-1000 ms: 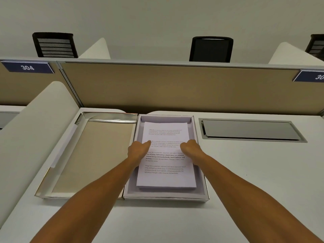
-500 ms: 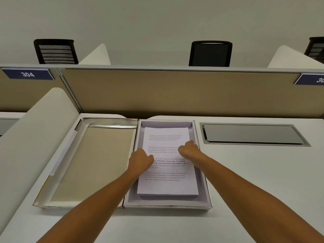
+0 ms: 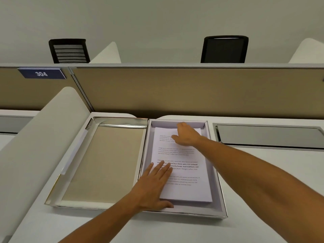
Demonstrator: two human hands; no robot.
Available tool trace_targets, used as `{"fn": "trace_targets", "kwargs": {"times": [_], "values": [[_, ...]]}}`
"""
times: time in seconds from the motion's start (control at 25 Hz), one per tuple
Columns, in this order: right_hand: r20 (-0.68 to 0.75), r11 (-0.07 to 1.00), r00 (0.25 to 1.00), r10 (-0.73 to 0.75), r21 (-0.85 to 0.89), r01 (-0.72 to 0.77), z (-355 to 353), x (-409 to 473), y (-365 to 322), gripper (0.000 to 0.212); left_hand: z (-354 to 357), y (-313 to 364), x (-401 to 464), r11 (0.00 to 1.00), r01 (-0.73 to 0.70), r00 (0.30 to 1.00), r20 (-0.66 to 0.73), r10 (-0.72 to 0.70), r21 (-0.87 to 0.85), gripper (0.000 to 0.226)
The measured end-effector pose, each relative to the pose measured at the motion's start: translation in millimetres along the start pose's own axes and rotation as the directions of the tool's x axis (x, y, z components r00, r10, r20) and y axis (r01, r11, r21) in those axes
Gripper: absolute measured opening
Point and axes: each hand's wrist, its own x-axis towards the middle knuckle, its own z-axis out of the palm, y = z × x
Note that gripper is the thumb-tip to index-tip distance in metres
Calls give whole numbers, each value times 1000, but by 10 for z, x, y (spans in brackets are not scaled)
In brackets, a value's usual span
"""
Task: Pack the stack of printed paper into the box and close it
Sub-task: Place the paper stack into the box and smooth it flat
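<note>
Hands (image 3: 154, 183) (image 3: 186, 135) lie spread flat on paper stack (image 3: 185, 174), box (image 3: 218, 188) walls just beside.

Paper stack (image 3: 182, 172) in box (image 3: 216, 186), lid (image 3: 103, 163) just left, both on desk (image 3: 263, 172)

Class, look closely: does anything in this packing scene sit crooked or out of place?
Only slightly: the paper stack lies a little askew in the box base. The lid lies open alongside.

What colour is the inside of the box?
Pale lilac box lining, seen in the head view.
</note>
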Motion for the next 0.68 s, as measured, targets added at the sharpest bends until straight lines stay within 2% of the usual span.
{"fn": "trace_targets", "kwargs": {"times": [0.16, 0.36, 0.68], "values": [[80, 991, 996, -41, -122, 51, 62, 278, -26, 74, 103, -52, 28, 1000, 5, 1000, -5, -5, 13, 111], [120, 993, 992, -29, -110, 43, 134, 452, 22, 80, 105, -69, 75, 998, -45, 998, -38, 47, 38, 107], [170, 979, 984, -50, -188, 82, 190, 618, 105, 72, 126, -97, 155, 994, -92, 995, -34, 95, 65, 105]]}}
